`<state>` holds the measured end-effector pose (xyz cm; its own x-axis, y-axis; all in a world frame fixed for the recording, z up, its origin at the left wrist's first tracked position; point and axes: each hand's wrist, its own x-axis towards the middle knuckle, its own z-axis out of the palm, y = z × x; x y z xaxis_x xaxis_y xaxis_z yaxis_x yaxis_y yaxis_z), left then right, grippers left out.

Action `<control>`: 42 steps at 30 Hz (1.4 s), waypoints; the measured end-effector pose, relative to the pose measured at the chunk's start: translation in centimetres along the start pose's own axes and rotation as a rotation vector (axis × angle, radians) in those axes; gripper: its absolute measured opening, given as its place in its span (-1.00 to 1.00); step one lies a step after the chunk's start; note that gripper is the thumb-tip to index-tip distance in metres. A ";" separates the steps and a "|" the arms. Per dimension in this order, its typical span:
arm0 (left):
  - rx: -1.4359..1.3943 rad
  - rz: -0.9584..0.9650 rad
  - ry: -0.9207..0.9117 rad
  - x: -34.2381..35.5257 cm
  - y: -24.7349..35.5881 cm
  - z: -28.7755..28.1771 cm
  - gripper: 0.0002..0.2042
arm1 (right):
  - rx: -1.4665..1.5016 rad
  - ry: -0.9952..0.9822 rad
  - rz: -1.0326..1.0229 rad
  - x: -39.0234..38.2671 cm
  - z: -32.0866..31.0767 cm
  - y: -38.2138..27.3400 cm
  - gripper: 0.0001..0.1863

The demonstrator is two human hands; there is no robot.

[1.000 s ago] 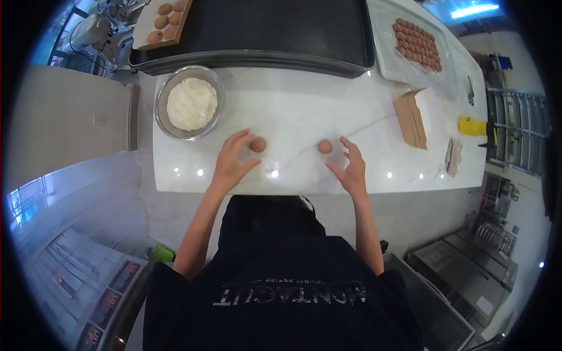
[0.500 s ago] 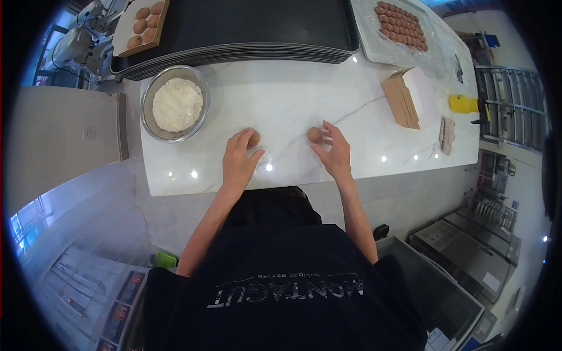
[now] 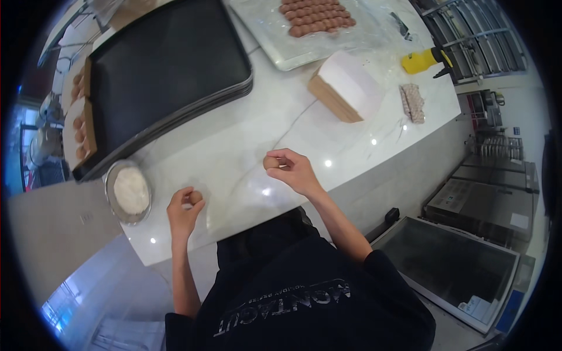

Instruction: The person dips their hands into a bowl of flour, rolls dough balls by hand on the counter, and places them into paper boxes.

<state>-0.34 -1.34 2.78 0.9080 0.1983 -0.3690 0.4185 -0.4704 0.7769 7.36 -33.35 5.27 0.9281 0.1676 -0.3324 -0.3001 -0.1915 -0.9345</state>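
My left hand is curled round a brown dough ball low over the white marble table, its thumb and fingers on either side. Further right, my right hand pinches a second brown dough ball between thumb and fingertips. A steel bowl of white powder stands left of my left hand, near the table's edge. I cannot tell whether either ball rests on the tabletop.
Stacked black baking trays fill the far left, with cardboard boxes of brown balls along their edge. Far off, a pale tray bears rows of reddish-brown balls. Folded cartons, a cloth and a yellow spray bottle lie right.
My view has turned, so the table now runs aslant and the bowl sits lower left. The fingers of my right hand have closed on its ball; my left hand still holds its own.
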 end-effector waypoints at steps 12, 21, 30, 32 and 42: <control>0.234 0.770 0.275 10.1 31.5 19.6 -0.65 | -1.006 0.150 -0.829 13.6 -25.1 -10.6 -0.49; 0.678 0.570 0.376 14.1 34.7 27.6 -0.87 | -1.033 -0.027 -0.942 20.2 -26.6 -7.3 -0.55; 0.749 0.453 0.417 14.8 33.7 28.7 -0.77 | -1.077 -0.084 -0.951 20.1 -26.4 -7.1 -0.77; 0.741 0.445 0.466 14.6 33.3 28.8 -0.72 | -1.082 -0.136 -0.962 19.6 -26.4 -7.1 -0.75; 0.338 0.705 0.546 3.8 25.1 21.2 -0.67 | -1.013 0.083 -1.007 10.5 -22.9 -9.4 -0.59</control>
<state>13.24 -30.59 10.10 0.8684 0.1083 0.4838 -0.1790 -0.8416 0.5096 24.95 -52.00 13.46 0.6676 0.5950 0.4476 0.7336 -0.6282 -0.2591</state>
